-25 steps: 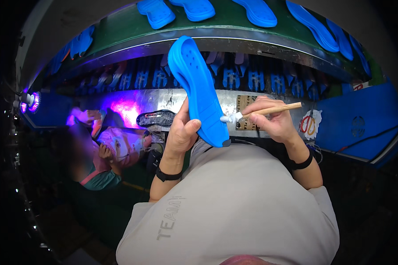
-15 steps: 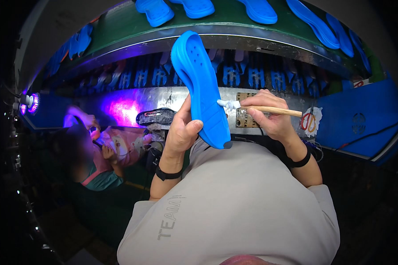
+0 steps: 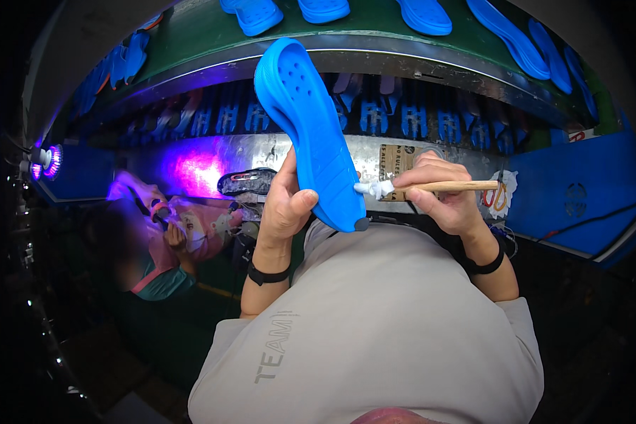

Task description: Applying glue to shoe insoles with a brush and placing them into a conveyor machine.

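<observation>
A blue shoe sole [image 3: 311, 134] with small round holes at its far end is held up in my left hand [image 3: 287, 205]. The thumb lies on its near face and the fingers go behind it. My right hand [image 3: 442, 189] pinches a thin wooden stick [image 3: 449, 186] lying nearly level. White cloth-like wrapping [image 3: 376, 189] covers the stick's left end, and that tip touches the right edge of the sole near its dark-tipped lower end. The fingers behind the sole are mostly hidden.
Several blue soles [image 3: 424, 15] lie on the green conveyor [image 3: 364, 27] above. A dark sole [image 3: 247, 182] rests on the metal bench [image 3: 283, 146]. Scissors [image 3: 500, 196] lie at right. A co-worker [image 3: 166, 237] sits at left, near a purple lamp [image 3: 47, 162].
The sole has shifted slightly left and up, tilting a little. The wrapped tip has moved down along its right edge, and my right hand has come lower with the stick.
</observation>
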`<state>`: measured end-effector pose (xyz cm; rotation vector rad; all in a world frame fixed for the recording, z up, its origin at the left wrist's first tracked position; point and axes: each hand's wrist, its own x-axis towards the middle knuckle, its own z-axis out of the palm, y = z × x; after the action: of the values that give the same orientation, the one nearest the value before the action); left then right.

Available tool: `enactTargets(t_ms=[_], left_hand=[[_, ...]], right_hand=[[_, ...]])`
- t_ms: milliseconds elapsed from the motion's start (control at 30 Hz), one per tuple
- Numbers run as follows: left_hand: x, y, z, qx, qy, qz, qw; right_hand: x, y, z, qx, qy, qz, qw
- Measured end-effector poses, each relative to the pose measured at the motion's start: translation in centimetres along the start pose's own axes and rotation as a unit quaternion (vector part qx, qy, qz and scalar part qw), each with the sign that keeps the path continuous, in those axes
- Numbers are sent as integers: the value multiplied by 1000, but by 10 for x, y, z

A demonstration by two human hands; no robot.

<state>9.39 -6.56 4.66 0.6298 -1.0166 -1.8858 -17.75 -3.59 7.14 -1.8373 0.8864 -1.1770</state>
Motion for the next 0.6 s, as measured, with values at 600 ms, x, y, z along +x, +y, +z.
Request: enactTargets(t_ms=[600], left_hand=[[8, 4, 3, 70, 26, 56, 996]], right_hand=[[-9, 3, -14, 45, 111, 44, 992]])
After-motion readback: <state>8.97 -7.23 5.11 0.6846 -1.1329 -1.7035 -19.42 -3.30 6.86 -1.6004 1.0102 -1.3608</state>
